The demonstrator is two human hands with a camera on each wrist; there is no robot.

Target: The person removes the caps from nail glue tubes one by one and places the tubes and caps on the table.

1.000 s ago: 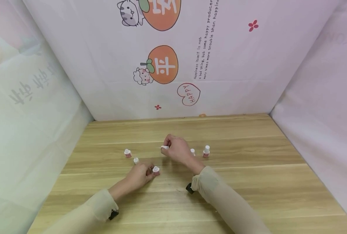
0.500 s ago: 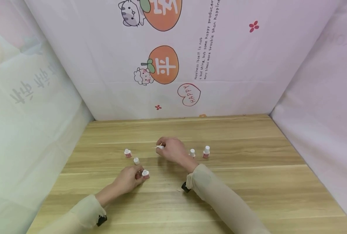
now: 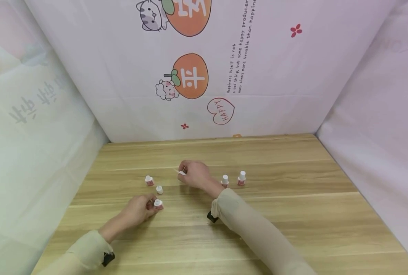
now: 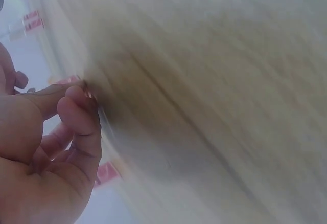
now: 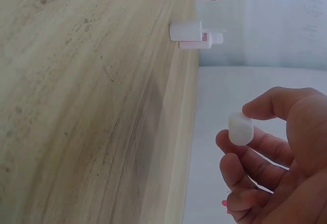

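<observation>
My left hand [image 3: 136, 208] grips a small white bottle [image 3: 158, 204] with a red label, its cap off, low over the wooden table. In the left wrist view the curled fingers [image 4: 79, 116] hide most of that bottle. Farther back, my right hand [image 3: 197, 174] pinches a white bottle cap [image 5: 240, 129] between thumb and fingers; in the head view a thin pale tip sticks out of it to the left. A loose white cap [image 3: 159, 190] stands just beyond the left hand. Behind it is another uncapped bottle [image 3: 149, 180] with a red label.
Two capped bottles, one nearer the right forearm [image 3: 225, 181] and another [image 3: 241, 178] beside it, stand upright to the right of the right hand. White printed sheets [image 3: 272, 95] rise behind and on both sides of the wooden table [image 3: 293, 229].
The left hand has moved left with its bottle, closer to the loose cap. The right hand has also shifted left, still pinching its cap, so the nearer capped bottle shows more fully.
</observation>
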